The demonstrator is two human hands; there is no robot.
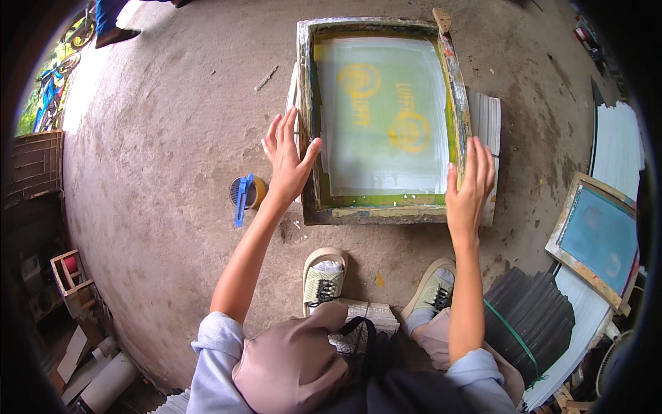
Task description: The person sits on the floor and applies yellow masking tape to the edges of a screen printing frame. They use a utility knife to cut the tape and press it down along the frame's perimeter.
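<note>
A screen-printing frame (pixel 376 215) with a worn, paint-stained wooden border lies in front of me, its pale green mesh (pixel 386 165) marked with yellow round designs and lettering. Stacked sheets (pixel 485 117) show from beneath its right side. My left hand (pixel 288 155) is at the left rail, fingers spread and thumb at the wood; firm contact cannot be made out. Over the lower right rail rests my right hand (pixel 472 185), fingers stretched along the outer side and thumb toward the mesh. Neither hand shows a closed grip.
Left of the frame stands a small tub (pixel 258 192) with a blue tool (pixel 241 200) across it. A second, blue-meshed frame (pixel 596 234) leans at the right, near a dark bundle tied with green string (pixel 527 317). Another person's leg (pixel 110 24) shows at the far left.
</note>
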